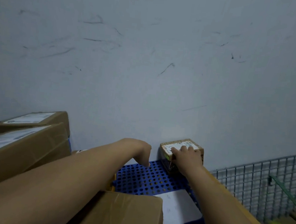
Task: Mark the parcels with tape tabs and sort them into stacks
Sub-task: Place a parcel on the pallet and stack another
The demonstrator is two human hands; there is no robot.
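Grey wall backed the blue pallet; at its 1 o'clock corner your right hand grasped the small parcel, half covering its label; your left hand hung slack and empty at 11 o'clock

A pale grey-blue painted wall rises straight behind the blue perforated plastic pallet and fills most of the view. Dark scuffs and thin scratch marks are scattered across it, thickest high above the pallet and to its upper left. A yellow-orange band of flooring runs along the pallet's right edge. Just beyond that band, a grey wire mesh panel meets the wall. A green-tinted slanting strip shows beyond the mesh. The light is dim, cool and even.
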